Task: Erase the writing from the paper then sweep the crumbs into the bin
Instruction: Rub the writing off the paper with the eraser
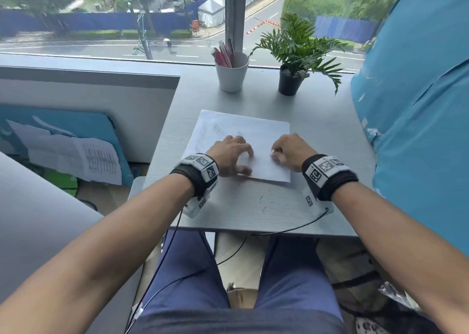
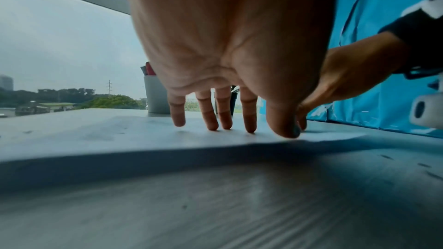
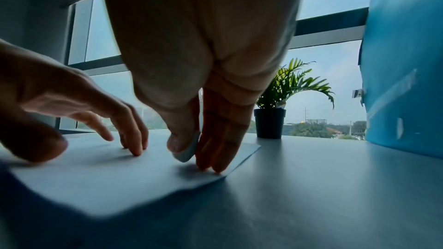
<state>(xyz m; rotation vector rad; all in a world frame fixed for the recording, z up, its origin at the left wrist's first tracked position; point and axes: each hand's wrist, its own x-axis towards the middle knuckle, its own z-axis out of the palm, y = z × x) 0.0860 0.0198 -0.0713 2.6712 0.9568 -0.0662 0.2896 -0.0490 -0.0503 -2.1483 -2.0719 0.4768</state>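
Paper (image 1: 253, 133) lying flat on grey bench (image 1: 317, 130), near front edge, faint pencil marks w/ upper-left area. Left hand (image 1: 228, 155) pressing down on paper w/ spread fingertips (image 2: 249, 124), grip wide, holding nothing. Right hand (image 1: 291, 153) pinching small white eraser (image 3: 187, 150) btwn thumb & fingers, eraser tip touching paper near right edge. Few dark crumbs (image 1: 262, 204) lying on bench in front of paper. White cup w/ pens (image 1: 232, 72) & potted plant (image 1: 291, 67) standing at back by window.
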